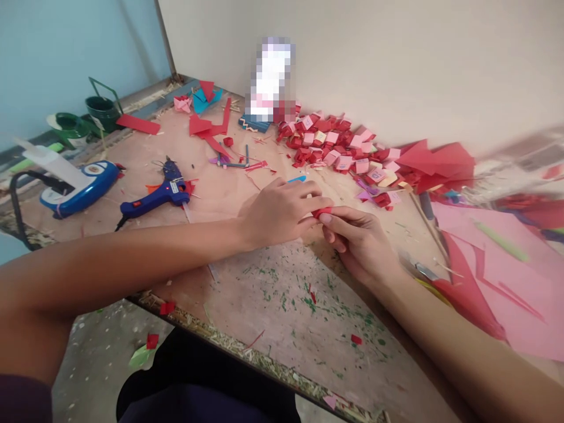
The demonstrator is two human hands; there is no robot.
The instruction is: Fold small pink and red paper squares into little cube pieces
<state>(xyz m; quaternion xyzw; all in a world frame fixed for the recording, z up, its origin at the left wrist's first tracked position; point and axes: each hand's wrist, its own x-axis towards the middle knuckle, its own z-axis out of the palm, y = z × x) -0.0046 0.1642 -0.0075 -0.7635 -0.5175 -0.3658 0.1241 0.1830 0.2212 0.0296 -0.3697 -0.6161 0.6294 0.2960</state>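
Both my hands meet over the middle of the worn wooden table [273, 294]. My left hand [277, 210] is curled closed, and my right hand [355, 238] is closed too; between their fingertips they pinch a small red paper piece [321, 212]. A thin blue tip [297, 178] pokes out just beyond my left hand; whether that hand holds it I cannot tell. A heap of small folded red and pink paper pieces [335, 147] lies just beyond my hands against the wall.
A blue glue gun [156, 197] lies to the left, with a blue-and-white device [81, 185] further left. Green pots [86, 120] stand at the far left corner. Pink and red paper sheets [506, 264] cover the right side. Red scraps litter the back.
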